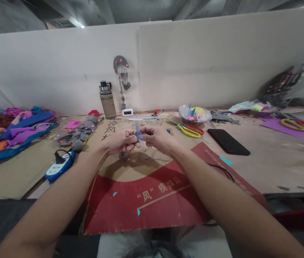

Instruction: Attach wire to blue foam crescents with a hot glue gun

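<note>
A small, thin blue piece, blurred and looking like felt, stands upright between my hands above the cardboard. My right hand pinches it between thumb and fingers. Close against it, my left hand is closed in a pinch too; what its fingertips hold is too small and blurred to name. Beneath both hands, loose thin thread lies in loops on the red and brown cardboard sheet.
Fabric scraps, a blue-and-white power strip and grey felt pieces lie left. Behind stand a water bottle and a small digital clock. At right are scissors, a plastic-wrapped bowl and a black phone.
</note>
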`<state>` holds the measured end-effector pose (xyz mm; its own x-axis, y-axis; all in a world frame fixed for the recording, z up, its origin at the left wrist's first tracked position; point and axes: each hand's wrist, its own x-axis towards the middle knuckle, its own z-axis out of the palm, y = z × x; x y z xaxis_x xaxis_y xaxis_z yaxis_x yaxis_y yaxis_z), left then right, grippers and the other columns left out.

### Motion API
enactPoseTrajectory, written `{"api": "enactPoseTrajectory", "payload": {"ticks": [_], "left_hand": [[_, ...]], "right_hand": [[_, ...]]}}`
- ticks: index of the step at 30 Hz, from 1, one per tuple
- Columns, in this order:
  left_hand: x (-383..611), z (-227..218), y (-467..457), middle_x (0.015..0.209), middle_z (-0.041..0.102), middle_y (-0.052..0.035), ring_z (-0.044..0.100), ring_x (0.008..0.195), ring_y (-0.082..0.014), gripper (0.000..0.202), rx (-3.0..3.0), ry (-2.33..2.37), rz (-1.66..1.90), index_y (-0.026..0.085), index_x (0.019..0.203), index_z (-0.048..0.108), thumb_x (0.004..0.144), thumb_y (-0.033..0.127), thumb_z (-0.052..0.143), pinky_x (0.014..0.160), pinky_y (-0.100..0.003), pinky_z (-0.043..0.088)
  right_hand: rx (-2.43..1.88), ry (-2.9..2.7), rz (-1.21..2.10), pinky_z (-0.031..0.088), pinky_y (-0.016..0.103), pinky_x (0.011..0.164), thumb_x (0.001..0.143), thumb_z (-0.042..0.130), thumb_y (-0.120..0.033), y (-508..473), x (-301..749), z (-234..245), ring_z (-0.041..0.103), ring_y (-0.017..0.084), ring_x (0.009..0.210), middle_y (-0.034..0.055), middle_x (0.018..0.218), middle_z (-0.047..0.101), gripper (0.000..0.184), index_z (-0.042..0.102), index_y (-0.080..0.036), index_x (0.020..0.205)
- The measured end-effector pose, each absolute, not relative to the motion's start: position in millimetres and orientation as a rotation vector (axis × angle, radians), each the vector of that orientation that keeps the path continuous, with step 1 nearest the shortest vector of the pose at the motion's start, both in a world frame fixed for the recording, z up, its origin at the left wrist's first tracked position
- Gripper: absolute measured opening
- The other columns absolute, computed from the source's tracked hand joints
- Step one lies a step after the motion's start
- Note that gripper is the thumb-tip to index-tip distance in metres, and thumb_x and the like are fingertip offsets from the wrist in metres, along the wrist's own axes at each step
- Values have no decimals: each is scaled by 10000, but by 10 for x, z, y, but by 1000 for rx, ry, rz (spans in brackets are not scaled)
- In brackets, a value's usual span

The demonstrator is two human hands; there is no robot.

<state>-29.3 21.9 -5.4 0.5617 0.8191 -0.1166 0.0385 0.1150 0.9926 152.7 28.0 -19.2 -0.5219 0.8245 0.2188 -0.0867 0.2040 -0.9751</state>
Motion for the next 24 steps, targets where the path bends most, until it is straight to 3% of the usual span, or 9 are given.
{"api": "enactPoseTrajectory", "payload": {"ticks": [3, 10, 16, 21, 24], "left_hand": [[-229, -80, 211, 631, 626, -41, 504, 428, -62, 189, 1345, 846, 793, 123, 775, 600, 677, 246, 706, 366, -155, 312], [-113, -114, 203, 661, 641, -48, 560, 536, -83, 207, 1301, 788, 1006, 115, 774, 638, 647, 245, 739, 460, -176, 387], [-44, -130, 188, 565, 569, -10, 458, 451, -51, 167, 1333, 848, 1189, 133, 713, 633, 714, 286, 699, 417, -178, 310], [-56, -122, 205, 514, 554, 5, 451, 412, -55, 99, 1314, 906, 1287, 141, 729, 599, 746, 227, 644, 381, -173, 280], [-63, -109, 205, 593, 613, -13, 500, 443, -56, 82, 1293, 906, 1327, 140, 724, 563, 748, 192, 623, 381, -166, 302]], "right_hand": [[-709, -1630, 1436, 302, 217, 503, 709, 635, -292, 283, 1524, -196, 467, 82, 575, -17, 671, 574, 146, 595, -207, 820], [-816, -1469, 1189, 301, 216, 497, 704, 629, -294, 259, 1495, -155, 401, 62, 530, -49, 612, 509, 148, 552, -179, 755], [-790, -1471, 1170, 318, 210, 486, 724, 624, -327, 273, 1478, -178, 431, 72, 549, -29, 687, 554, 218, 529, -189, 863], [-910, -1474, 1116, 351, 214, 494, 729, 629, -313, 238, 1449, -184, 441, 86, 571, -46, 684, 495, 353, 468, -201, 1022], [-998, -1525, 1030, 372, 225, 520, 763, 594, -329, 236, 1444, -199, 465, 100, 610, -33, 704, 502, 323, 465, -196, 1028]]}}
